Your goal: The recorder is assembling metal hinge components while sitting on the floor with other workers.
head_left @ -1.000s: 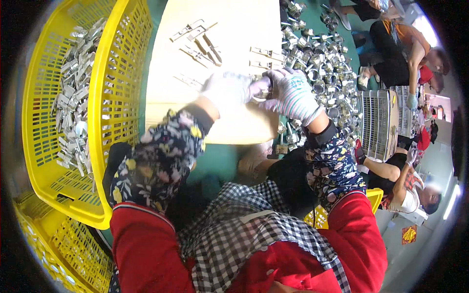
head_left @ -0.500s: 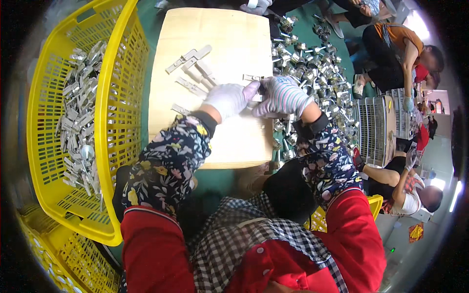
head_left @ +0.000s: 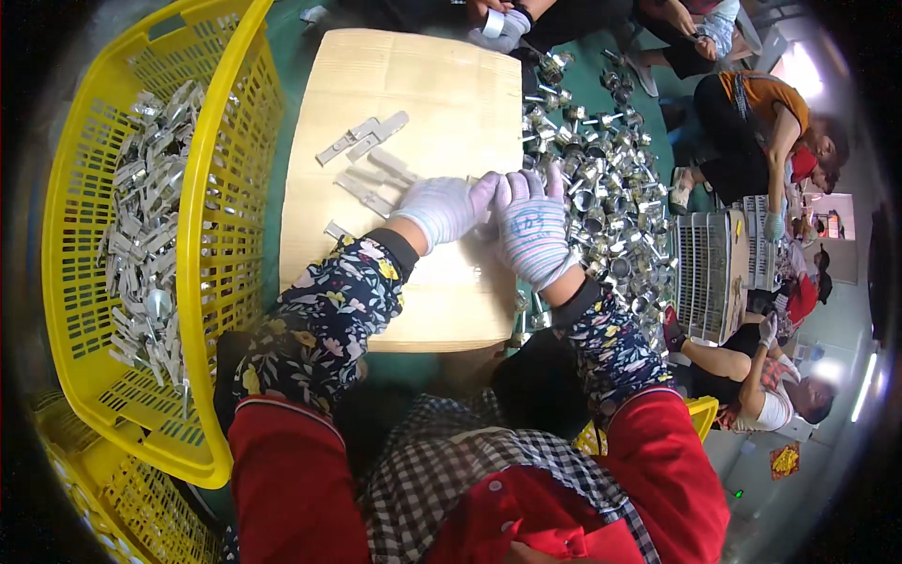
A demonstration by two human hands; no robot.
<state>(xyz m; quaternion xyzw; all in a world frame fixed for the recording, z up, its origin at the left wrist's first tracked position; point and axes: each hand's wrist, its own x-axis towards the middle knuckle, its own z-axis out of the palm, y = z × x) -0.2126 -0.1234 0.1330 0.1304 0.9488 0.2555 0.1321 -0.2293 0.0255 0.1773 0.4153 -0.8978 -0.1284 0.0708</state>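
Both my hands, in striped white gloves, meet over the right part of a cardboard-topped work surface. My left hand is closed, its thumb and fingertips pressed against the fingers of my right hand. The right hand is closed too, with its back turned up. Whatever lies between the fingers is hidden by the gloves. Several grey handle-like clip pieces with metal ends lie on the board just left of my left hand, and one small piece is near its wrist.
A yellow basket full of similar grey pieces stands at the left. Many shiny metal cup-shaped parts with stems cover the green surface at the right. Grey crates and several co-workers are farther right; a co-worker's gloved hand is beyond the board.
My right hand has turned so its back faces up and its fingers point away. The small grey piece seen beside my fingertips is now out of sight. The whole view has shifted slightly.
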